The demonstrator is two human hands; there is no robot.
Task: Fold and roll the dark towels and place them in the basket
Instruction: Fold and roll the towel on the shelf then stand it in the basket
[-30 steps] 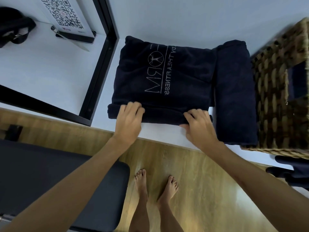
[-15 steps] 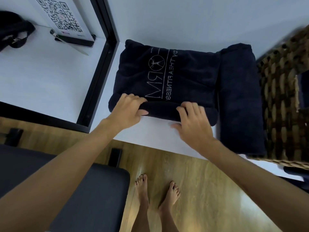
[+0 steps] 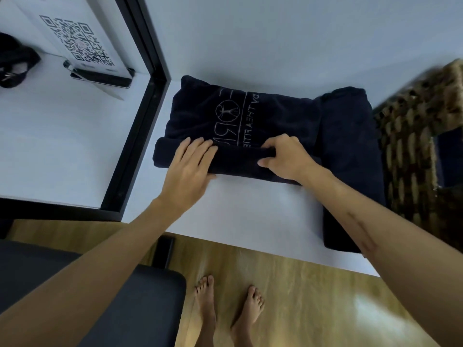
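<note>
at the upper left of the frame i see a qr code sign (image 3: 75,40) standing on a pale surface, with a dark strap-like item (image 3: 13,63) at the far left edge; i can't tell what that is. a black frame (image 3: 147,78) runs down from the top and separates that area from the white tabletop (image 3: 250,216).

at the lower left there is a dark padded bench (image 3: 120,304), and to its right my bare feet (image 3: 228,304) on the wooden floor (image 3: 313,296).

my left hand (image 3: 190,166) lies in the middle of the frame, fingers nearly straight, pressing flat on top of the rolled near edge of the dark towel (image 3: 225,116). the towel lies on the tabletop at centre frame, partly rolled up from the near side, with pale lettering showing on the flat part beyond the roll.

my right hand (image 3: 288,159) is just right of the left one, on the same roll. here the grip is closed on the towel: fingers curl over the far side of the roll and the thumb tucks in against the near side.

further right a second dark towel (image 3: 350,151), folded long, lies just beside the first, partly under my right forearm. at the right edge of the frame stands the woven basket (image 3: 411,136), close against that second towel, with something dark blue showing inside.
</note>
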